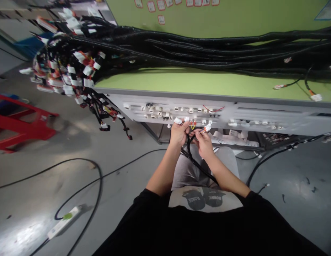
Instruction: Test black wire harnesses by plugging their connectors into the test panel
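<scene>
My left hand [179,133] is closed around a black wire bundle [193,160] and a white connector [178,121], held up against the grey connector panel [234,115]. My right hand [204,142] pinches another small white connector [207,128] with red and orange wires just below the panel's sockets. The black bundle loops between both hands and runs down across my lap.
A thick black wiring harness [208,49] lies across the green bench top [208,83], its tagged connector ends [74,74] hanging off the left edge. A red metal frame [23,124] stands on the floor at left. Black cables and a power strip [64,221] lie on the grey floor.
</scene>
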A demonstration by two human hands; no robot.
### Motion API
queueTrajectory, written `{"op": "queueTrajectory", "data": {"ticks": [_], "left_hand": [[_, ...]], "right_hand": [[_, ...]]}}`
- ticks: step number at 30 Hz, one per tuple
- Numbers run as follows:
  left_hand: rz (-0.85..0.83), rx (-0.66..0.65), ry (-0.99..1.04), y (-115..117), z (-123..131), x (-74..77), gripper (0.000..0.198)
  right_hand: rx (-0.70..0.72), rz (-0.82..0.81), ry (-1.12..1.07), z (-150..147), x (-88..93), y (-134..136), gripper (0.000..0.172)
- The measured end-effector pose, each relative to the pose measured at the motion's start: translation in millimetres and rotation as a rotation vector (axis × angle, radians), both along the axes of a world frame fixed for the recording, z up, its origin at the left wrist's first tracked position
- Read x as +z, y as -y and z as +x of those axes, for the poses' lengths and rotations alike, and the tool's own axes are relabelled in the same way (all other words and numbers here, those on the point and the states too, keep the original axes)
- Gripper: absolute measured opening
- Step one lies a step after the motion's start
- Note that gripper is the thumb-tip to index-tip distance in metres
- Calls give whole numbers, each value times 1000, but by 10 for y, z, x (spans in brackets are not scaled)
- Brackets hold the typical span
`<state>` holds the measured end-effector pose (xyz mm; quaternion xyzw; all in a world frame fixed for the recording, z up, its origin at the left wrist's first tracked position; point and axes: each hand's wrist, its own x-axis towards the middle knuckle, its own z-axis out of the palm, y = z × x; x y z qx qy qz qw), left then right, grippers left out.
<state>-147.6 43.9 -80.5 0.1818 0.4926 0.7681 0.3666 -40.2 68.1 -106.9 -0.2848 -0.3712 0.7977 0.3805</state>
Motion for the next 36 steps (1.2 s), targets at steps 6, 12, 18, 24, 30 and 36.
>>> {"op": "queueTrajectory", "data": {"ticks": [6,12,18,24,30,36], "left_hand": [[-113,86,-93,-146,-32,167,32],[-184,86,-97,-220,-2,156,33],[-257,183,-193,-259,63,209,37],[-286,213,-260,-273,70,210,39],[-285,190,-227,-253,80,247,38],[-358,106,-324,-324,168,303,35]], "right_hand": [[-29,25,-20,-91,91,-57,34],[-47,9,-24,-77,111,-69,37],[-53,30,-15,-73,124,-74,34],[-63,40,-44,-72,120,-79,33],[-59,26,-37,-74,130,-80,33],[-74,22,-70,-38,93,-137,33]]}}
